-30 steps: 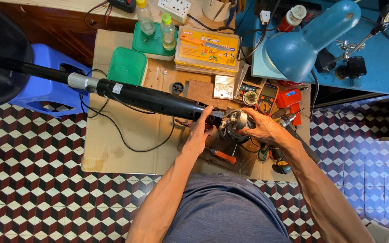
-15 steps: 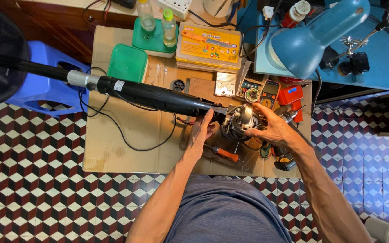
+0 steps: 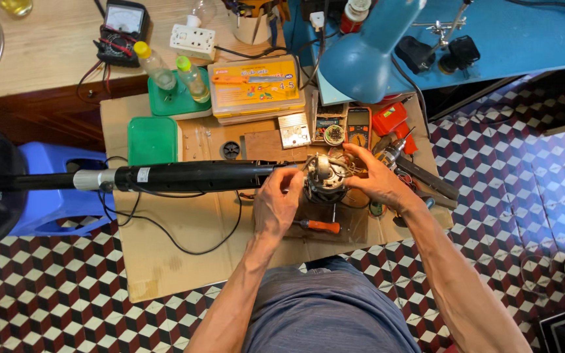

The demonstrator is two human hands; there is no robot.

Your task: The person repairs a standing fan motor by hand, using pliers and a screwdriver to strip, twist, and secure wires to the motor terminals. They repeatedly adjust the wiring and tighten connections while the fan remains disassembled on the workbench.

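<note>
While both hands close around the exposed fan motor (image 3: 325,178), it sits at the end of the black fan pole (image 3: 191,176), over the cardboard sheet (image 3: 165,261). Left hand (image 3: 277,204) fingers pinch at the motor's left edge; right hand (image 3: 375,182) cups its right side, fingers curled on the housing. Orange-handled screwdriver (image 3: 318,226) lies just below the motor. Likely step: working the windings or wiring; next move needs a steady hold on the motor.

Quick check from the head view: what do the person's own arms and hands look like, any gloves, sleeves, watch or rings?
Both arms are bare to the frame edge: no sleeves show. The left hand and right hand wear no gloves, and no watch, band or ring shows. Below the arms, grey-blue cloth covers the body.
</note>
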